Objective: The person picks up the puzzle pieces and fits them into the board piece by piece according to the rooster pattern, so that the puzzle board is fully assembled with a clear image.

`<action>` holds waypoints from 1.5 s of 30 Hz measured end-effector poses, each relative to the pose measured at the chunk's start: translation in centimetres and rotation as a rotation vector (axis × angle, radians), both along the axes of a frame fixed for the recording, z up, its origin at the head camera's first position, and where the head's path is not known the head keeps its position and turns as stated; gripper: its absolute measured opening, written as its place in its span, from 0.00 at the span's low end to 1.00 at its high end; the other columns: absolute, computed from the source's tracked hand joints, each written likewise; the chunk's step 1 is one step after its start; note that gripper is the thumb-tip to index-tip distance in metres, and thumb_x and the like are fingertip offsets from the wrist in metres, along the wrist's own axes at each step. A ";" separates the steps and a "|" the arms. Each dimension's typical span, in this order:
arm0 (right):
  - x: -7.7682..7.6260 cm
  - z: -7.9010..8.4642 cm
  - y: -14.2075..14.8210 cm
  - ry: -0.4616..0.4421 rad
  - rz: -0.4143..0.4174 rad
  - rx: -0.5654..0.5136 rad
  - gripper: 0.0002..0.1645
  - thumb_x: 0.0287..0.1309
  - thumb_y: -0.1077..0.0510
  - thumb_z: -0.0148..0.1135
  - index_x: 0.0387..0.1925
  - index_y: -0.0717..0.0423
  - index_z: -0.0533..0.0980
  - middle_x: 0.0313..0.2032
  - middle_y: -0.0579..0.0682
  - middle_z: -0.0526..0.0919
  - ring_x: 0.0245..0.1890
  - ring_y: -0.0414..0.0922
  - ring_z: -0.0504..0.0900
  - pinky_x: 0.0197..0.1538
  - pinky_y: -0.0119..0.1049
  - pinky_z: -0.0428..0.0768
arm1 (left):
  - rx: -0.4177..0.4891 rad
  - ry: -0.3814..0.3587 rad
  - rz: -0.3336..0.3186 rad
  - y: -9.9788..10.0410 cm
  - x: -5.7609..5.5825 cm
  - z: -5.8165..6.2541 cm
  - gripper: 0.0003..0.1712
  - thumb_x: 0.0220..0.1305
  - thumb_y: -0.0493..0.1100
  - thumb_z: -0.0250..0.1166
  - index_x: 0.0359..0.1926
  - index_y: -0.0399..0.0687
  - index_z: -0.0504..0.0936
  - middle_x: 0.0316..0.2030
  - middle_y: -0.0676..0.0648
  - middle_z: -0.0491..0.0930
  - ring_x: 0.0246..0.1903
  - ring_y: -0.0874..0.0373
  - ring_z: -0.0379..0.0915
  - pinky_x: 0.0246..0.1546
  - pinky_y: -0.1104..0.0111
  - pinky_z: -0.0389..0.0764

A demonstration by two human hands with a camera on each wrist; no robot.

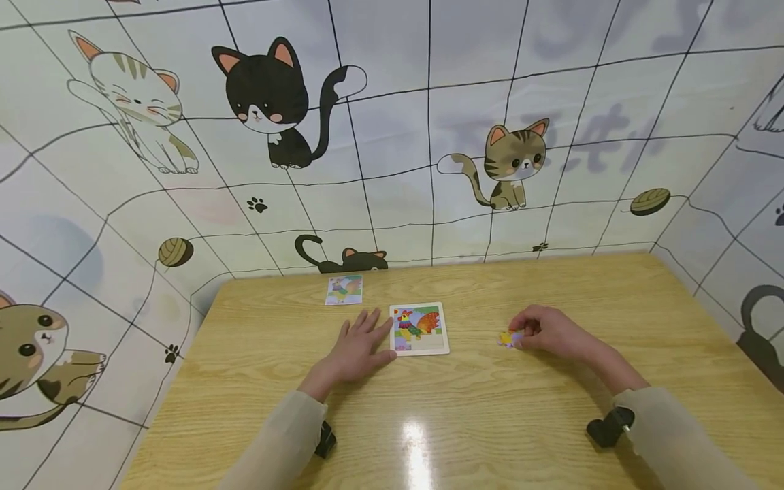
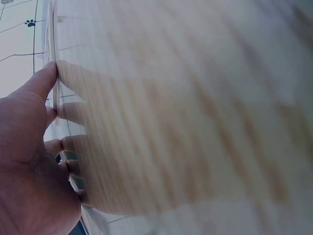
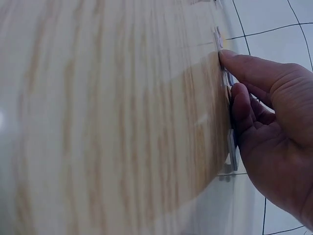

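Observation:
A jigsaw puzzle [image 1: 419, 329] of a rooster in a white frame lies on the table, with bare board showing at its lower right. My left hand [image 1: 361, 348] lies flat with fingers spread, its thumb and index fingertip at the frame's left edge. To the right, my right hand [image 1: 548, 331] is low over several small loose puzzle pieces [image 1: 507, 338], yellow and purple. The right thumb and curled fingers pinch a puzzle piece [image 3: 228, 78] close to the tabletop, in the right wrist view. Those fingers partly hide it.
A rooster picture card [image 1: 344, 290] lies at the back left of the wooden table [image 1: 490, 415]. Behind the table rises a wall covering [image 1: 398, 136] with cartoon cats. Each wrist carries a black camera mount [image 1: 610, 427].

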State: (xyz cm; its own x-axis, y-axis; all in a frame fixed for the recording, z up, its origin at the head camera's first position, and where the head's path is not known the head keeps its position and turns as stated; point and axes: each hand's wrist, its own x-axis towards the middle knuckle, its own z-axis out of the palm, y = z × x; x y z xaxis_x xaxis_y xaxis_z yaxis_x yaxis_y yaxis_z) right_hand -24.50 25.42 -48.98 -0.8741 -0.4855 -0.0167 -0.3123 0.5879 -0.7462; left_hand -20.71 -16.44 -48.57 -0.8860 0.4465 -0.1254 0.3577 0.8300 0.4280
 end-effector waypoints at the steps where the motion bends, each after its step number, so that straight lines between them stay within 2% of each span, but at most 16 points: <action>1: 0.0 0.0 0.0 -0.011 0.002 -0.002 0.14 0.57 0.63 0.76 0.43 0.61 0.81 0.34 0.49 0.80 0.33 0.41 0.75 0.36 0.34 0.76 | 0.003 0.001 -0.001 0.0 0.0 0.0 0.39 0.75 0.57 0.59 0.79 0.46 0.61 0.79 0.35 0.48 0.78 0.34 0.37 0.72 0.34 0.40; 5: -0.1 0.4 -0.4 -0.053 0.011 -0.017 0.14 0.57 0.63 0.75 0.42 0.61 0.79 0.34 0.49 0.79 0.33 0.42 0.74 0.36 0.33 0.76 | -0.006 0.010 -0.002 -0.1 0.0 -0.2 0.40 0.75 0.58 0.59 0.79 0.46 0.61 0.79 0.35 0.48 0.78 0.34 0.38 0.71 0.34 0.41; 13: -0.3 1.6 -1.2 -0.087 0.059 -0.007 0.11 0.57 0.63 0.74 0.37 0.59 0.78 0.31 0.47 0.79 0.32 0.43 0.74 0.35 0.34 0.74 | 0.001 0.010 0.006 -0.1 0.0 -0.2 0.40 0.75 0.58 0.59 0.79 0.47 0.61 0.79 0.36 0.48 0.78 0.34 0.38 0.71 0.34 0.41; 18: -0.7 1.7 -2.1 -0.105 0.067 0.005 0.10 0.57 0.63 0.75 0.34 0.58 0.78 0.30 0.46 0.81 0.31 0.44 0.75 0.34 0.34 0.75 | 0.003 0.007 0.005 0.0 0.0 -0.1 0.39 0.75 0.57 0.60 0.79 0.46 0.62 0.79 0.35 0.48 0.78 0.34 0.38 0.71 0.34 0.41; 27: -0.5 1.8 -6.5 -0.104 0.094 -0.097 0.09 0.57 0.64 0.74 0.34 0.59 0.79 0.29 0.47 0.81 0.30 0.43 0.76 0.34 0.33 0.76 | -0.003 0.006 0.004 -0.1 0.0 -0.3 0.39 0.75 0.57 0.59 0.79 0.46 0.61 0.79 0.35 0.48 0.78 0.34 0.37 0.71 0.34 0.41; 32: -0.6 1.9 -9.1 -0.094 0.099 -0.117 0.07 0.59 0.67 0.71 0.35 0.58 0.79 0.31 0.47 0.82 0.33 0.44 0.77 0.37 0.34 0.77 | 0.000 0.003 0.001 -0.1 -0.1 -0.3 0.40 0.75 0.58 0.59 0.79 0.46 0.61 0.79 0.36 0.47 0.78 0.35 0.37 0.71 0.34 0.40; 45: -0.9 1.6 -14.4 -0.087 0.051 -0.145 0.07 0.59 0.66 0.73 0.35 0.59 0.80 0.33 0.47 0.82 0.34 0.43 0.78 0.40 0.36 0.78 | 0.011 -0.009 0.003 -0.1 -0.2 -0.3 0.40 0.75 0.58 0.59 0.79 0.47 0.61 0.80 0.37 0.47 0.79 0.36 0.36 0.72 0.35 0.39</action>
